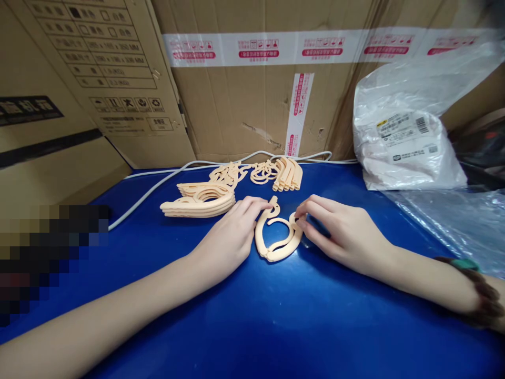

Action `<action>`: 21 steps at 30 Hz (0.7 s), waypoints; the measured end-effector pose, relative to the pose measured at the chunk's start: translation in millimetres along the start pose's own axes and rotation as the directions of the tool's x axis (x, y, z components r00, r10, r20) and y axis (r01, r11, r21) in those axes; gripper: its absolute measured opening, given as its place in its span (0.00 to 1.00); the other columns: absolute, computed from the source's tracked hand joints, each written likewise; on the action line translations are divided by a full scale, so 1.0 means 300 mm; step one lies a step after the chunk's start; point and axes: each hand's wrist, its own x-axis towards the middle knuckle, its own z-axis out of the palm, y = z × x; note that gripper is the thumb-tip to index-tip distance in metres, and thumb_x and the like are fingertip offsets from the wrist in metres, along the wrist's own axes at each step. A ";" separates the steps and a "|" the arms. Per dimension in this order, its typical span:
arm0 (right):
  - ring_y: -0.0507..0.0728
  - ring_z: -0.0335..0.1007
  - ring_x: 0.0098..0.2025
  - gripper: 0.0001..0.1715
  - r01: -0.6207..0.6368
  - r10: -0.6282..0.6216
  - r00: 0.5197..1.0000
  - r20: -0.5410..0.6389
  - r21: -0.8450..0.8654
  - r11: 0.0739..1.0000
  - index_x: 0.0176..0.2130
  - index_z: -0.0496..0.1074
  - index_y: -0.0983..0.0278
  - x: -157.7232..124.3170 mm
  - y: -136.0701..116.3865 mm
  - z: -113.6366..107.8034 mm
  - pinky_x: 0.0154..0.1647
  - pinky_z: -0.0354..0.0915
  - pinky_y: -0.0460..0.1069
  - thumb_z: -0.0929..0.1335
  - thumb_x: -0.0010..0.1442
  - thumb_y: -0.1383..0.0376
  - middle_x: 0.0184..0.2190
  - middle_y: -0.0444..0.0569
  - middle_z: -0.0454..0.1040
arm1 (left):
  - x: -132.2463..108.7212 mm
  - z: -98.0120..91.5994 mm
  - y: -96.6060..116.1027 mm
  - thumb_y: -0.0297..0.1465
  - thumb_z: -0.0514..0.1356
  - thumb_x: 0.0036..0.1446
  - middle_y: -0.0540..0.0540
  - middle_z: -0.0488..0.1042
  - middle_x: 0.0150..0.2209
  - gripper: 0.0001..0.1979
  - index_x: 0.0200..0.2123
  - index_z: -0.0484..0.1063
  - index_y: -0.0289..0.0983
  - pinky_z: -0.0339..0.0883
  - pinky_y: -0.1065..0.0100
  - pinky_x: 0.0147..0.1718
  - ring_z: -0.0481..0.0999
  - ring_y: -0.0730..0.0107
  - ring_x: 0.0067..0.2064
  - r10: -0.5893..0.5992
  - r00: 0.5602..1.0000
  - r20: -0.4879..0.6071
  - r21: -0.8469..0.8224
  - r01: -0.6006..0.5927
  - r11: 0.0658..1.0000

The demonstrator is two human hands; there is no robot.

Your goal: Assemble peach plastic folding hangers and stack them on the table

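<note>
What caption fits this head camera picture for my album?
Left hand and right hand touch a folded peach hanger on a blue table, hanger stacks behind.

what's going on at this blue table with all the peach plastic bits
A person has both bare hands on one folded peach plastic hanger lying on the blue table. The left hand touches its hook end with the fingertips, and the right hand pinches its other side. A stack of hangers sits behind the left hand, with more pieces by the cardboard boxes.

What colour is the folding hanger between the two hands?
Pale peach-orange hanger, clearest in the head view.
</note>
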 end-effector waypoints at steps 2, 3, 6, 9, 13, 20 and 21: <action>0.53 0.68 0.40 0.09 0.006 -0.007 1.000 0.021 0.047 0.999 0.41 0.66 0.62 0.000 0.001 0.001 0.38 0.63 0.47 0.59 0.67 0.64 0.40 0.46 0.71 | 0.001 0.000 -0.001 0.19 0.47 0.61 0.43 0.66 0.53 0.19 0.54 0.61 0.36 0.61 0.58 0.57 0.65 0.65 0.55 -0.006 1.000 0.005 0.006 0.006 1.000; 0.53 0.68 0.40 0.10 0.015 -0.018 0.999 0.037 0.074 0.997 0.41 0.66 0.62 0.001 0.001 0.002 0.39 0.63 0.47 0.58 0.67 0.64 0.41 0.47 0.70 | 0.002 0.000 -0.001 0.19 0.48 0.61 0.43 0.66 0.53 0.19 0.54 0.61 0.36 0.61 0.58 0.57 0.65 0.64 0.55 -0.007 1.000 0.007 0.007 0.007 1.000; 0.53 0.68 0.41 0.11 0.012 -0.016 0.999 0.044 0.078 0.997 0.43 0.67 0.63 0.004 -0.001 0.005 0.40 0.63 0.47 0.58 0.67 0.64 0.43 0.49 0.70 | 0.000 -0.003 0.003 0.22 0.49 0.63 0.43 0.66 0.54 0.17 0.54 0.61 0.36 0.60 0.56 0.58 0.65 0.63 0.55 -0.009 1.000 0.004 0.007 0.009 1.000; 0.57 0.67 0.42 0.12 -0.045 0.042 0.999 -0.027 -0.105 0.993 0.41 0.68 0.63 0.005 -0.004 0.002 0.38 0.62 0.50 0.59 0.67 0.61 0.41 0.50 0.71 | -0.002 -0.006 0.009 0.24 0.49 0.63 0.42 0.66 0.54 0.17 0.55 0.60 0.37 0.60 0.54 0.58 0.65 0.62 0.56 -0.016 1.000 0.006 0.007 0.016 1.000; 0.59 0.68 0.35 0.17 -0.039 0.034 0.999 -0.024 -0.278 0.960 0.39 0.69 0.64 0.003 -0.005 -0.003 0.37 0.59 0.54 0.58 0.67 0.58 0.32 0.49 0.73 | -0.003 -0.010 0.017 0.23 0.48 0.63 0.41 0.65 0.55 0.17 0.55 0.60 0.37 0.59 0.52 0.58 0.65 0.61 0.56 -0.030 0.999 0.021 0.003 0.030 1.000; 0.61 0.69 0.41 0.20 -0.001 0.000 1.000 -0.001 -0.220 0.976 0.42 0.69 0.65 0.004 -0.016 -0.004 0.46 0.57 0.57 0.56 0.69 0.56 0.38 0.54 0.75 | -0.006 -0.012 0.021 0.26 0.53 0.60 0.41 0.66 0.55 0.19 0.55 0.60 0.38 0.59 0.52 0.58 0.65 0.59 0.57 0.003 1.000 0.000 -0.007 -0.003 1.000; 0.61 0.69 0.42 0.20 0.009 -0.008 1.000 0.006 -0.199 0.980 0.43 0.69 0.65 0.004 -0.017 -0.003 0.49 0.57 0.58 0.57 0.68 0.55 0.39 0.54 0.75 | -0.008 -0.012 0.024 0.27 0.54 0.59 0.40 0.65 0.56 0.20 0.55 0.60 0.38 0.59 0.52 0.58 0.64 0.59 0.58 0.009 1.000 -0.003 -0.006 -0.009 1.000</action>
